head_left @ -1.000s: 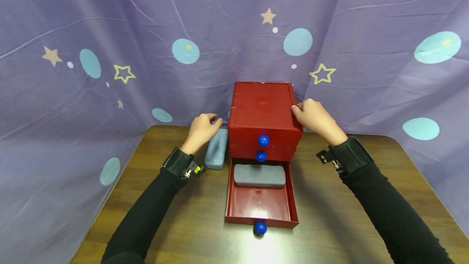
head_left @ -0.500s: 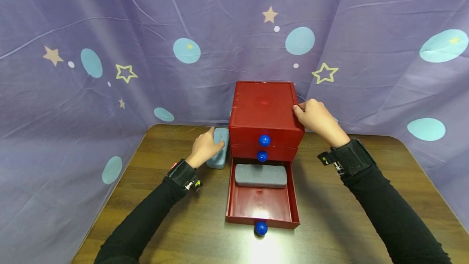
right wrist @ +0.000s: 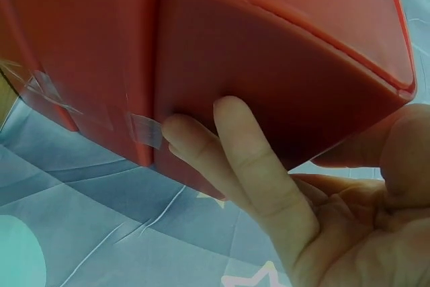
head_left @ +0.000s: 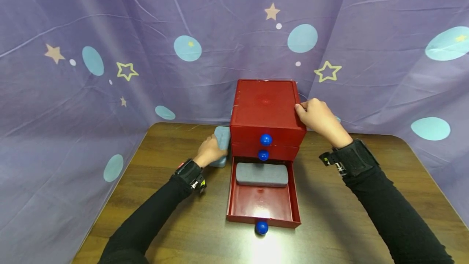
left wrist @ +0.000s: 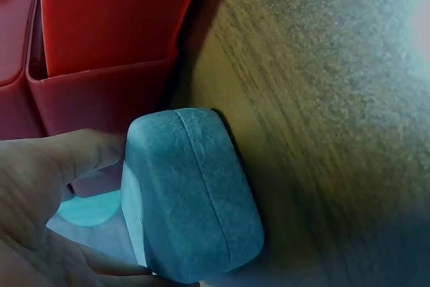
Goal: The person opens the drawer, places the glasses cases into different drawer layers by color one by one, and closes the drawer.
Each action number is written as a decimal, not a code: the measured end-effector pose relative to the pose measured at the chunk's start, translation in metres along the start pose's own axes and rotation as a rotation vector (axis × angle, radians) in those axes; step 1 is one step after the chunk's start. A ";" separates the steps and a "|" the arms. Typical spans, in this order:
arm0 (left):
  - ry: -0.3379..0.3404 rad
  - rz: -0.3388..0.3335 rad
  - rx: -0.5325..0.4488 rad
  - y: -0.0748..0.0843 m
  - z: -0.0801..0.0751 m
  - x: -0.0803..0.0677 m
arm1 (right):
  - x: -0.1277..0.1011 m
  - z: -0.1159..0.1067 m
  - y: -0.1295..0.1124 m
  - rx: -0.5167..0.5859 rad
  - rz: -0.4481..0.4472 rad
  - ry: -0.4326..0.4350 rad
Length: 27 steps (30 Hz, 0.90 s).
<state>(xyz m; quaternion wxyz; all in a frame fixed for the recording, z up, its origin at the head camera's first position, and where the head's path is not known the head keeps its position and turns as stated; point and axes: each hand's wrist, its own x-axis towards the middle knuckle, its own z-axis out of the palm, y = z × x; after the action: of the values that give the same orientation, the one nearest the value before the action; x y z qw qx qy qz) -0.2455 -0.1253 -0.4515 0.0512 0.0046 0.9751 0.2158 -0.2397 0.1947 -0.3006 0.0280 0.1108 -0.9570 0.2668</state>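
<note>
In the head view, my left hand (head_left: 210,150) grips a blue glasses case (head_left: 222,135) that lies on the table, left of a red drawer cabinet (head_left: 266,103). The left wrist view shows the thumb on one side of the case (left wrist: 195,193) and fingers on the other. My right hand (head_left: 318,118) holds the cabinet's upper right edge. In the right wrist view, fingers (right wrist: 252,152) press against its side wall. The bottom drawer (head_left: 261,205) is pulled out, with a grey glasses case (head_left: 261,174) lying across its back part.
Two upper drawers are closed, each with a blue knob (head_left: 266,139). The open drawer's knob (head_left: 261,227) points toward the wooden table's (head_left: 165,199) front. A purple patterned cloth (head_left: 220,19) hangs behind the table, close to the cabinet.
My left hand first hovered by the blue glasses case, then moved down to it and now grips it. The right hand stays on the cabinet. The head view shifted slightly.
</note>
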 end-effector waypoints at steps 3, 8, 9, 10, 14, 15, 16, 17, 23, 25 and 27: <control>-0.002 -0.010 0.006 0.002 0.001 0.001 | 0.000 0.000 0.000 0.001 0.000 0.000; -0.011 -0.029 0.034 0.007 0.000 0.003 | 0.001 -0.003 0.000 0.008 0.002 -0.007; -0.015 -0.037 0.040 0.008 0.000 0.003 | 0.002 -0.004 0.000 0.017 0.009 -0.015; -0.017 -0.044 0.048 0.008 0.000 0.004 | 0.002 -0.005 0.000 0.033 0.024 -0.027; -0.040 -0.076 0.063 0.010 0.001 0.006 | 0.006 -0.011 -0.002 0.124 0.099 -0.094; -0.043 -0.079 0.066 0.010 0.002 0.007 | 0.006 -0.012 -0.003 0.151 0.121 -0.114; -0.046 -0.079 0.069 0.010 0.002 0.007 | 0.007 -0.013 -0.004 0.179 0.142 -0.131; -0.053 -0.079 0.071 0.011 0.002 0.008 | 0.008 -0.014 -0.004 0.207 0.158 -0.145; -0.096 -0.080 0.101 0.011 0.001 0.010 | 0.010 -0.015 -0.006 0.296 0.203 -0.169; -0.106 -0.083 0.105 0.011 0.001 0.011 | 0.009 -0.015 -0.005 0.283 0.199 -0.170; -0.106 -0.085 0.102 0.010 0.002 0.011 | 0.009 -0.016 -0.005 0.274 0.196 -0.173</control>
<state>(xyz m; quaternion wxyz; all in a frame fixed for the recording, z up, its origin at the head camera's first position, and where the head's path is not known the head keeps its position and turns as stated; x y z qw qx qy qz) -0.2568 -0.1149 -0.4498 0.1118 -0.0229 0.9800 0.1629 -0.2474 0.1972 -0.2839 -0.0959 0.0425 -0.9166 0.3857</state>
